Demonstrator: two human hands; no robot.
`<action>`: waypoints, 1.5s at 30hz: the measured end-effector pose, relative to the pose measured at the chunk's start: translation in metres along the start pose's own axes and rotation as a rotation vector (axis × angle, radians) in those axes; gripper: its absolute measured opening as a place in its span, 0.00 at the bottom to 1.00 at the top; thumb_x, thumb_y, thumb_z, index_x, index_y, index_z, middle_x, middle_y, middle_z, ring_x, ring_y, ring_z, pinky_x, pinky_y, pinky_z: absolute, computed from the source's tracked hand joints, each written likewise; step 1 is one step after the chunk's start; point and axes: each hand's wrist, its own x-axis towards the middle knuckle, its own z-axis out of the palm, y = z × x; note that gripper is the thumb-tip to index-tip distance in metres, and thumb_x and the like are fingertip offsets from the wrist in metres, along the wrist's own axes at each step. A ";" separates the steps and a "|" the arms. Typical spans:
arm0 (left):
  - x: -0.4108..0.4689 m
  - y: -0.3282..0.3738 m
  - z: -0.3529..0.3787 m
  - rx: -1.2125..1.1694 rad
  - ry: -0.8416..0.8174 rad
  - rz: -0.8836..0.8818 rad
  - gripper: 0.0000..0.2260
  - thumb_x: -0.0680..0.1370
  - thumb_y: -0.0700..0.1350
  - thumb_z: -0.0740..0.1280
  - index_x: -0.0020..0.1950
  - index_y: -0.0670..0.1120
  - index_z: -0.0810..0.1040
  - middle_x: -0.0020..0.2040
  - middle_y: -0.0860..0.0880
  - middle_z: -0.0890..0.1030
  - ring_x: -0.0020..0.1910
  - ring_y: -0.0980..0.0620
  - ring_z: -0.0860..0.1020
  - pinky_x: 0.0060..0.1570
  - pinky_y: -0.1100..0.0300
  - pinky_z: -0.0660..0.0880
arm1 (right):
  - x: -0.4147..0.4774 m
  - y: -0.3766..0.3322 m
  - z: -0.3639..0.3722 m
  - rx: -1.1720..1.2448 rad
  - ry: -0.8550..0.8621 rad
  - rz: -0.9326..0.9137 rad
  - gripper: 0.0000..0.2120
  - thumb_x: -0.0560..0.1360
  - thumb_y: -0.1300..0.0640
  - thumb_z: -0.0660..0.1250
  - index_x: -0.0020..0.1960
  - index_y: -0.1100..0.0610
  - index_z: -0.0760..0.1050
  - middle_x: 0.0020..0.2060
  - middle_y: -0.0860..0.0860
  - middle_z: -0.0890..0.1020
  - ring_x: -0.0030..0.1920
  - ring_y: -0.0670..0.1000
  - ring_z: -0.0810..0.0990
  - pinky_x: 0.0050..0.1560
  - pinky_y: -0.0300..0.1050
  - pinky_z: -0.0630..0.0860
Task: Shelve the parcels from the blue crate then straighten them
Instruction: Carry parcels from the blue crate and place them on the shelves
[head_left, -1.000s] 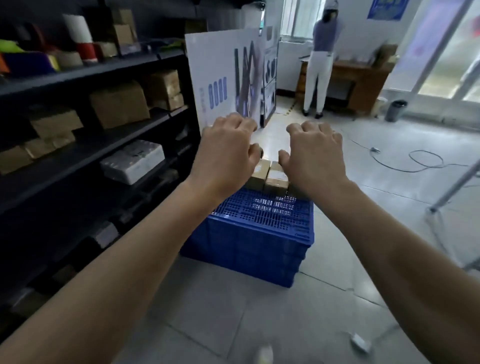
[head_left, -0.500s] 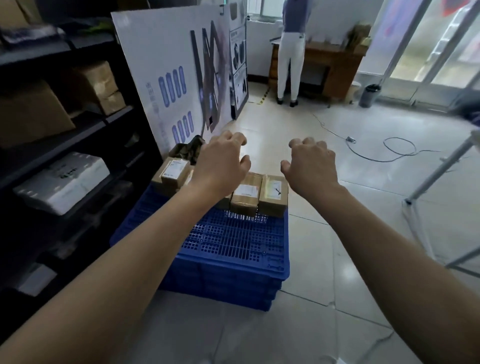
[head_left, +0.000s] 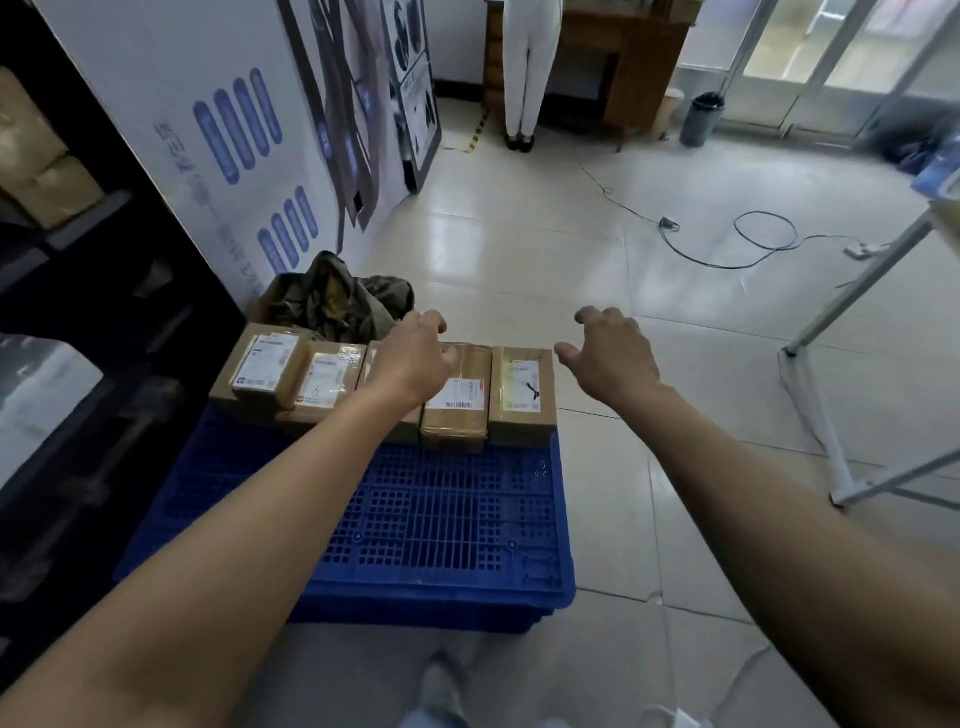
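The head view is aimed down at a blue crate (head_left: 441, 525) standing upside down on the tiled floor, beside dark shelves (head_left: 78, 291) on the left. A row of brown parcels (head_left: 457, 400) is lined up along the far edge of its slatted surface, with white labels facing up.

The left hand (head_left: 413, 358) is held over the middle of the row, fingers curled downward; whether a parcel is actually touched or gripped cannot be told, since the fingertips are hidden behind the hand. The right hand (head_left: 610, 353) is held spread and empty, just beyond the rightmost parcel (head_left: 522, 397), clear of it.

The step in hand is judged to be the first pickup.

Several risks are seen from here. The parcels are packed side by side, so a neighbour could be dragged or tipped off the far edge if one is lifted at an angle. The rightmost parcel sits at the crate's corner and could be knocked to the floor by the approaching right hand. Taped cardboard may slip if it is pinched only from above.
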 end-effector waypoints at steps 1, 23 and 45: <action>0.011 -0.006 0.009 -0.006 -0.021 -0.019 0.15 0.78 0.46 0.63 0.63 0.42 0.72 0.60 0.43 0.75 0.51 0.47 0.75 0.48 0.54 0.71 | 0.012 0.003 0.009 -0.005 -0.021 0.016 0.24 0.79 0.49 0.63 0.70 0.60 0.67 0.64 0.59 0.73 0.64 0.60 0.70 0.61 0.54 0.69; 0.159 -0.103 0.241 -0.162 -0.332 -0.483 0.24 0.74 0.42 0.69 0.68 0.39 0.66 0.65 0.40 0.72 0.61 0.42 0.74 0.56 0.51 0.74 | 0.179 0.103 0.259 0.296 -0.349 0.160 0.31 0.74 0.50 0.70 0.71 0.58 0.62 0.64 0.59 0.72 0.63 0.59 0.71 0.61 0.55 0.73; 0.202 -0.115 0.309 -0.078 -0.288 -0.870 0.46 0.73 0.59 0.69 0.76 0.36 0.46 0.74 0.37 0.53 0.70 0.37 0.58 0.68 0.47 0.60 | 0.222 0.148 0.335 1.265 -0.735 0.582 0.35 0.72 0.49 0.73 0.72 0.48 0.57 0.56 0.54 0.81 0.48 0.54 0.84 0.37 0.48 0.82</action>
